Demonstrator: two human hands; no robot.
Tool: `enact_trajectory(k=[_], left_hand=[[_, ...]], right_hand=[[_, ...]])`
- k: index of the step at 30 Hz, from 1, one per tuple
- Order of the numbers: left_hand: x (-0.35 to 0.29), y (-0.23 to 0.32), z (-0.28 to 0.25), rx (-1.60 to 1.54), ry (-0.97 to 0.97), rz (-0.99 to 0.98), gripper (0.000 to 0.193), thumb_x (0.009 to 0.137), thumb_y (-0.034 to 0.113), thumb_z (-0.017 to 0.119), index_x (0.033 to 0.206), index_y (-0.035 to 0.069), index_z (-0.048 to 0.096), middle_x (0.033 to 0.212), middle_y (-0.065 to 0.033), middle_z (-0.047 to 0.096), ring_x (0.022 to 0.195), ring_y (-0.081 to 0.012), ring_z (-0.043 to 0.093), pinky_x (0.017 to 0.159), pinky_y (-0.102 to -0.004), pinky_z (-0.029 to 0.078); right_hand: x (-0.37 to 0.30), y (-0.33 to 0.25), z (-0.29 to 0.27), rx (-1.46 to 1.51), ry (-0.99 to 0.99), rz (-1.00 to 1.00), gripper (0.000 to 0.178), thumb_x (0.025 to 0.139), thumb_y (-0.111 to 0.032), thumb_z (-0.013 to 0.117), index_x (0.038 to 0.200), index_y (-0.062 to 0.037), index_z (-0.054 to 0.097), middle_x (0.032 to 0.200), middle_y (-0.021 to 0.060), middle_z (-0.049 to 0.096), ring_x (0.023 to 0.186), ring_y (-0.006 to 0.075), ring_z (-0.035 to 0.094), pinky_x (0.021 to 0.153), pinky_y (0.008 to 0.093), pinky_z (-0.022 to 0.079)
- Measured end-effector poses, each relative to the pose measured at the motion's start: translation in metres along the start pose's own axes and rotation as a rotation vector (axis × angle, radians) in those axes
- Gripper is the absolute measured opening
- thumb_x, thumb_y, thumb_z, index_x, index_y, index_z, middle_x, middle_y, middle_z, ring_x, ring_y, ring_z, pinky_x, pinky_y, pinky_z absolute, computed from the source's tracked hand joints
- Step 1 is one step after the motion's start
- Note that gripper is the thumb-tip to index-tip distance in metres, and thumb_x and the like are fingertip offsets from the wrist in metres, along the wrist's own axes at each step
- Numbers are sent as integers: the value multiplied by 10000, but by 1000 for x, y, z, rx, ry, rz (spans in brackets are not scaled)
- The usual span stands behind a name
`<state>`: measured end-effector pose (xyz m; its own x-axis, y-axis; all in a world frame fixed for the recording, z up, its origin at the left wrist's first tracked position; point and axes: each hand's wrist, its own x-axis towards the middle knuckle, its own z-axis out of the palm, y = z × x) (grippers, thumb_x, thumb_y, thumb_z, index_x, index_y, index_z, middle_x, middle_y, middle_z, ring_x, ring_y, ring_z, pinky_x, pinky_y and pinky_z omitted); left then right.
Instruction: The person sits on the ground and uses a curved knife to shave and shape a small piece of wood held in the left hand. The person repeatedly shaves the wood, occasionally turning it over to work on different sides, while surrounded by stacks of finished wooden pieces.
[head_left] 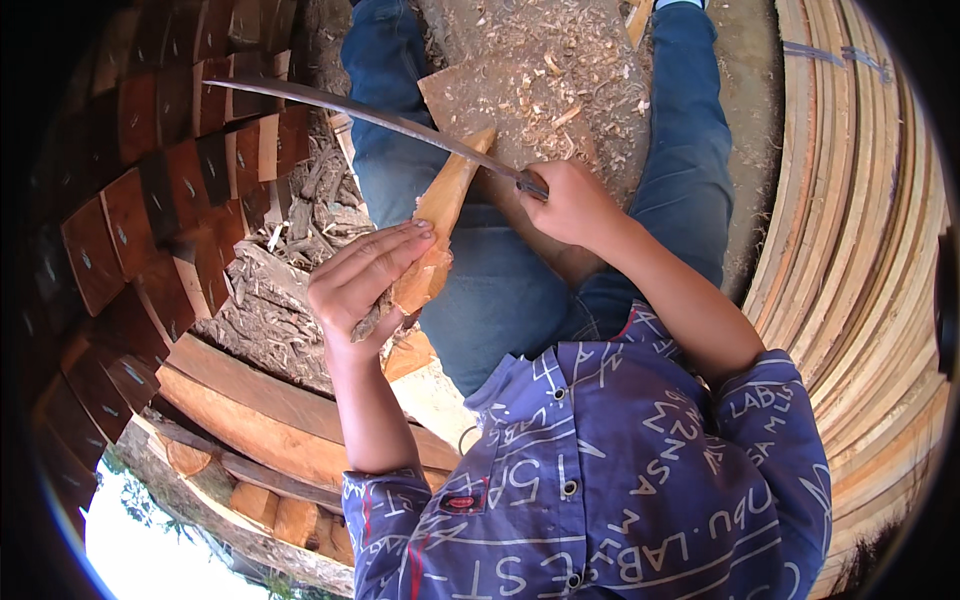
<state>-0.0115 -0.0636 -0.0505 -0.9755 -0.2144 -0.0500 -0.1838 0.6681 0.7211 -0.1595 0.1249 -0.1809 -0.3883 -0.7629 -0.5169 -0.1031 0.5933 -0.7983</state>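
Gripping wooden piece point(447, 198) low with left hand point(355, 277), mid-frame, presumably to spare fingers point(400, 243) from blade point(390, 119) clutched in right hand point(570, 205).

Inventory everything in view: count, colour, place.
wood piece: one, yellow-brown, centre-left
blade: one, grey, across the wood piece
blocks: many, reddish to blackish brown, stacked left
planks: many, pale, stacked right
beam: at least one, orange-brown, lower left
timber ends: several, orange, below the beam
shavings: uncounted, pale, upper centre
trousers: one pair, blue, upper centre
shirt: one, purple-blue, lower centre
left hand: one, bare, centre-left, holding the wood piece
right hand: one, bare, centre, gripping the blade
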Motion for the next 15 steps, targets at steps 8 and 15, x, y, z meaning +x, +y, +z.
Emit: enact_trajectory(k=[8, 15], left_hand=[[-2, -5, 13, -43, 157, 40, 375, 653, 181, 731, 977, -4, 704, 925, -133, 709, 835, -297, 697, 740, -367, 553], [-7, 11, 40, -187, 409, 55, 373, 578, -7, 771, 944, 41, 719, 896, -105, 707, 816, -275, 673, 742, -356, 535]], right_hand=[[-56, 51, -15, -87, 63, 105, 238, 824, -198, 639, 800, 38, 620, 683, 219, 621, 667, 418, 610, 649, 450, 494], [-82, 15, -28, 194, 130, 347, 168, 883, -96, 619, 753, -4, 566, 556, 27, 514, 415, 129, 486, 395, 318, 411]])
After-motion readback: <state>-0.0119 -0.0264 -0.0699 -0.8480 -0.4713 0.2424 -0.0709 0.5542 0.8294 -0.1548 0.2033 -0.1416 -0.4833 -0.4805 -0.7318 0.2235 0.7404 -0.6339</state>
